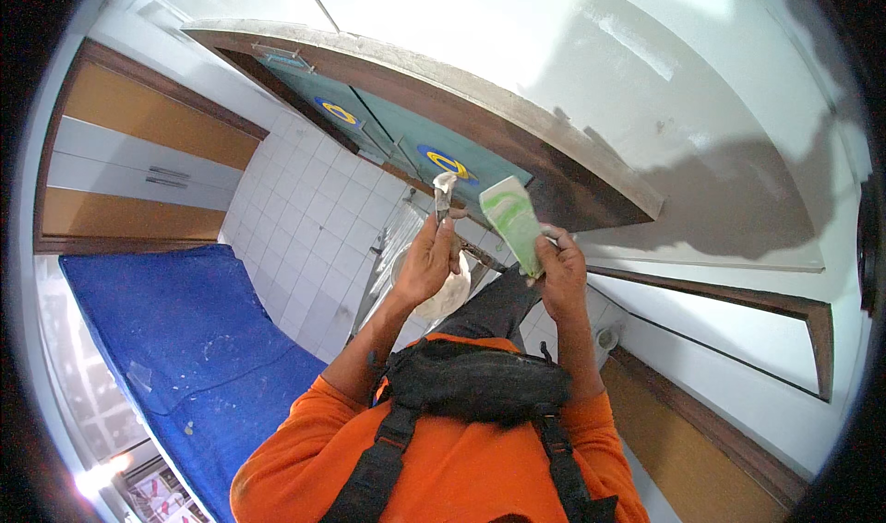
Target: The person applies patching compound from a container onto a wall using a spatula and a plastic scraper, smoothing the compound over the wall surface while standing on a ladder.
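My left hand (427, 263) is closed round the handle of a small putty knife (442, 208), whose raised blade carries white paste. To its right, my right hand (561, 272) grips a flat green plastic spreader (519, 231) by its narrow end. White paste streaks the spreader's broad face. The two tools are held apart, side by side. Below my hands stands a round bucket (454, 294) of whitish paste, partly hidden by my left hand and wrist.
Ahead is a wall (683, 89) with smeared grey-white patches, above a brown-framed cabinet with teal doors (397, 122). A blue cover (185, 357) lies over something at the left. White floor tiles (305, 209) and a wood-and-white wardrobe (148, 154) lie beyond it.
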`<state>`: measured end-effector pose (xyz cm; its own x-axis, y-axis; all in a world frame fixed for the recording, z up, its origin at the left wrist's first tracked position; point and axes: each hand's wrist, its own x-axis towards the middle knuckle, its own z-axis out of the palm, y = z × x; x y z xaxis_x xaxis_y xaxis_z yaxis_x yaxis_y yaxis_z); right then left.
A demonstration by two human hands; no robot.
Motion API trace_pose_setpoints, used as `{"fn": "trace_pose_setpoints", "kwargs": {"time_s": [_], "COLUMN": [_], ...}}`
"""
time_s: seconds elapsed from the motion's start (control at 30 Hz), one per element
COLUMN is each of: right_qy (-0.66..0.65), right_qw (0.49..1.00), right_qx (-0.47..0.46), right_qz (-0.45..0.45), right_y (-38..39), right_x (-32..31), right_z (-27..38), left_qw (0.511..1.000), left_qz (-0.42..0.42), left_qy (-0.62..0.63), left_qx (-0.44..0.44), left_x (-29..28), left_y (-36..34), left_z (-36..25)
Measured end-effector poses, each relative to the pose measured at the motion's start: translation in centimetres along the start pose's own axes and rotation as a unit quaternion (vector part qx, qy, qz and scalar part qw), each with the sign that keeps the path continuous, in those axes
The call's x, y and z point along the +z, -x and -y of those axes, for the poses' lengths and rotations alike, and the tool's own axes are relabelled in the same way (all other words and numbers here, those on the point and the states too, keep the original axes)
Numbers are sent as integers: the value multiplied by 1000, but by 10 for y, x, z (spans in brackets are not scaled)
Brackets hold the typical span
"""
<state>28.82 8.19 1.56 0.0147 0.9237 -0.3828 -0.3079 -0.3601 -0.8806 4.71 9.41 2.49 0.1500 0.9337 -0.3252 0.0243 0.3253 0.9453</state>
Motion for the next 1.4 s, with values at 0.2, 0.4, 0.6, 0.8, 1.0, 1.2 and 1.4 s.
{"fn": "trace_pose_setpoints", "kwargs": {"time_s": [0.2, 0.4, 0.6, 0.8, 1.0, 1.2, 1.4], "right_qy": [47, -16, -12, -49, -55, -94, -75], "right_qw": [997, 995, 994, 990, 992, 986, 985], "right_qx": [44, 68, 58, 71, 32, 9, -31], "right_qz": [53, 72, 95, 110, 111, 134, 150], "right_y": [11, 9, 8, 4, -1, -6, -18], "right_x": [14, 18, 20, 15, 21, 26, 19], "right_z": [3, -14, -19, -25, -30, -28, -40], "left_qw": [995, 996, 997, 994, 992, 983, 961], "left_qz": [-3, 22, 41, 76, 55, 36, 10], "left_qy": [-74, -27, 7, 34, -34, -76, -189], "left_qx": [60, 80, 72, 72, 106, 163, 201], "left_x": [-5, -2, -3, 1, 2, 2, -1], "left_y": [1, 3, 2, 0, 0, -1, 1], "left_z": [13, 12, 17, 23, 8, -1, -12]}}
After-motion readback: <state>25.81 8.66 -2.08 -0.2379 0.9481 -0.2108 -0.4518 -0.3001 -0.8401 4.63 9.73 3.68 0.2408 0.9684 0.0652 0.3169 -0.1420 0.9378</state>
